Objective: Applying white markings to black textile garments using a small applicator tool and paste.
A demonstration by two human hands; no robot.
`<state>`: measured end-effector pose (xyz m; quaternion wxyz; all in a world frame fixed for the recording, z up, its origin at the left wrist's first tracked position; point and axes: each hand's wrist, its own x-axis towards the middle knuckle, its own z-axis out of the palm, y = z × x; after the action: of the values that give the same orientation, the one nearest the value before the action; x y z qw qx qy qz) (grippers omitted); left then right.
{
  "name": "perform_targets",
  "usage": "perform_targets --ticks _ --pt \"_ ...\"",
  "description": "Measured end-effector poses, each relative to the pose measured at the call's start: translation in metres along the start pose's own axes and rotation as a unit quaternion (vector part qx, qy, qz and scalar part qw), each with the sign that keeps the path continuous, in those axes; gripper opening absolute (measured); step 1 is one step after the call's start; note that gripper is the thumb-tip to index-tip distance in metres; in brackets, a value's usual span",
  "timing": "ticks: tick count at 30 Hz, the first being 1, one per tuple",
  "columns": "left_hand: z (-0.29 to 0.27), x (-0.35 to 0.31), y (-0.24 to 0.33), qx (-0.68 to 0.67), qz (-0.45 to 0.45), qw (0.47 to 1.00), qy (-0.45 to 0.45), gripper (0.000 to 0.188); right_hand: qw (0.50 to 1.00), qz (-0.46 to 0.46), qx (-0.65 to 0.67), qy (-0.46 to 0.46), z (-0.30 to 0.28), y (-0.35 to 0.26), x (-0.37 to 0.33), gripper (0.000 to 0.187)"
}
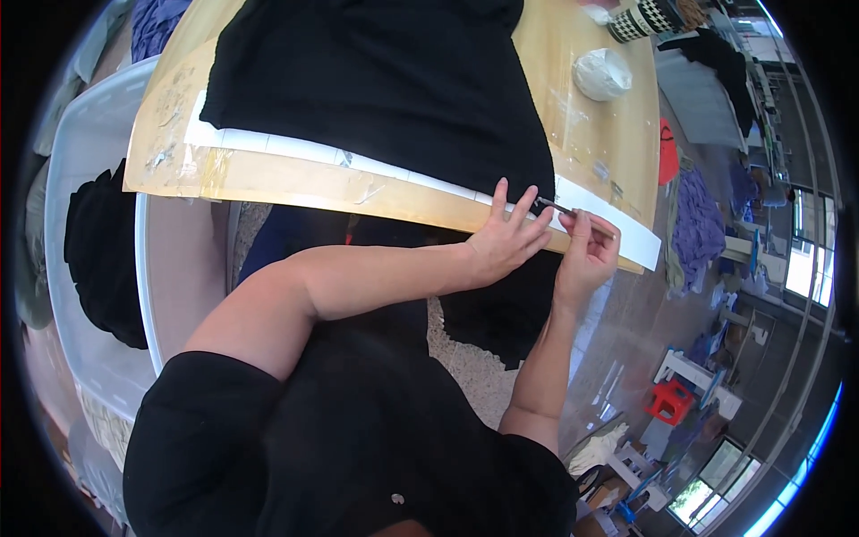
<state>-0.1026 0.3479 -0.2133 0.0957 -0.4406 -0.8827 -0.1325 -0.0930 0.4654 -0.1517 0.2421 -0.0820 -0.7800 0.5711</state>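
Note:
A black knit fabric piece (376, 80) lies spread over the table. Its near edge runs along a long white strip (617, 219) of paper or card with fine marks. My left hand (510, 240) rests with fingers spread at the fabric's lower right corner, touching the edge. Just right of it, my right hand (589, 255) pinches a thin dark pen-like tool (557, 207) between thumb and fingers. The tool's tip points left to the fabric corner, close to my left fingertips. Its exact kind is too small to make out.
The wooden table (582, 134) has tape patches along its near edge. A white wrapped ball-shaped bundle (602, 74) and a black-and-white patterned container (640, 20) stand at the far right. At left is a pale plastic tub (67, 170) holding black fabric (103, 255). A red stool (669, 402) stands beyond at right.

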Motion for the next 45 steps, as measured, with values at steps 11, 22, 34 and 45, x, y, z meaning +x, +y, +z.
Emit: perform_targets --ticks 11,22,34,45 --pt "0.036 0.023 0.023 0.261 -0.140 0.944 -0.142 0.050 0.989 0.001 -0.016 -0.144 0.064 -0.019 -0.010 0.010" --pt "0.024 0.008 0.003 -0.026 -0.061 0.996 0.064 0.048 0.990 -0.023 0.096 -0.099 0.076 -0.050 -0.010 0.011" --pt "0.006 -0.004 -0.004 0.003 0.001 1.000 0.014 0.049 0.973 -0.129 0.139 0.128 0.054 -0.049 0.121 0.012" --pt "0.001 0.001 -0.004 0.009 0.027 1.000 -0.009 0.052 0.995 -0.083 -0.010 0.045 0.015 0.031 0.187 0.013"
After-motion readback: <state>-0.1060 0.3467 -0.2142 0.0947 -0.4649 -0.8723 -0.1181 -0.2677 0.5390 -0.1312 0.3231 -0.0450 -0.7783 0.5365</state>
